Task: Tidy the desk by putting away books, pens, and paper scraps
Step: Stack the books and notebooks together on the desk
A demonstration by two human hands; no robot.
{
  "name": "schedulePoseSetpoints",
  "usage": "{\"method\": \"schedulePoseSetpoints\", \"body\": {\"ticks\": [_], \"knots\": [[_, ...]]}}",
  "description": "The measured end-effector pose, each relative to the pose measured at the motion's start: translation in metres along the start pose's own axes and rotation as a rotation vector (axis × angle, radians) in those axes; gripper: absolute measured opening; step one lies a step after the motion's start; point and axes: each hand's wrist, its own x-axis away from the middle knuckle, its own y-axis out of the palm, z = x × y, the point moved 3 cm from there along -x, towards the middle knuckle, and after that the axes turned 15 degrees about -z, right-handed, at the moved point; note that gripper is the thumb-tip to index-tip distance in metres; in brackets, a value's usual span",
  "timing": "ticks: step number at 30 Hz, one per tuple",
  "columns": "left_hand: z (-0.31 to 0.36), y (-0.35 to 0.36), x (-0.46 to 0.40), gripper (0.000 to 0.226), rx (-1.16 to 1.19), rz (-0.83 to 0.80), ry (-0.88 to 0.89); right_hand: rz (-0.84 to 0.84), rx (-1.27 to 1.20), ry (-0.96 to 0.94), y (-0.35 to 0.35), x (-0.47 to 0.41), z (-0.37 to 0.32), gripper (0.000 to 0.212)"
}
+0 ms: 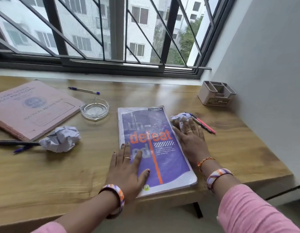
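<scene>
A purple notebook [162,157] with orange lettering lies flat on the wooden desk [229,148], near its front edge. My left hand [127,167] rests flat on the notebook's lower left part, fingers spread. My right hand [191,140] lies flat along its right edge, fingertips touching a small crumpled paper [180,117]. A pink record book [31,108] sits at the far left. A larger crumpled paper [61,140] lies in front of it, beside a black pen [16,143] and a blue pen [22,149]. Another blue pen [83,90] lies near the window. Pink and dark pens [204,124] lie right of my right hand.
A clear glass ashtray [94,109] stands between the two books. A beige desk organiser [216,93] with several compartments sits at the back right corner against the grey wall. A barred window runs along the desk's far edge.
</scene>
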Motion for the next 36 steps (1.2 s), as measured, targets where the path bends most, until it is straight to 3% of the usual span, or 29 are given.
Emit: {"method": "schedulePoseSetpoints", "body": {"ticks": [6, 15, 22, 26, 33, 36], "knots": [[0.003, -0.005, -0.004, 0.088, 0.034, 0.039, -0.018, -0.024, -0.065, -0.060, -0.001, -0.042, 0.024, 0.044], [-0.001, -0.007, -0.004, 0.069, 0.147, 0.113, -0.032, 0.002, -0.267, -0.066, -0.002, -0.050, 0.018, 0.039], [-0.002, -0.005, -0.004, 0.066, 0.170, 0.129, -0.017, -0.054, -0.148, -0.073, -0.005, -0.058, 0.038, 0.046], [-0.002, -0.005, -0.005, 0.068, 0.178, 0.131, -0.013, -0.006, -0.124, -0.080, -0.005, -0.065, 0.029, 0.044], [-0.002, -0.005, -0.004, 0.070, 0.240, 0.152, -0.017, 0.068, -0.123, 0.131, -0.017, -0.059, 0.050, 0.050], [-0.004, -0.008, -0.003, 0.066, 0.324, 0.248, -0.088, 0.145, -0.199, 0.040, -0.027, -0.039, 0.027, 0.050]]}}
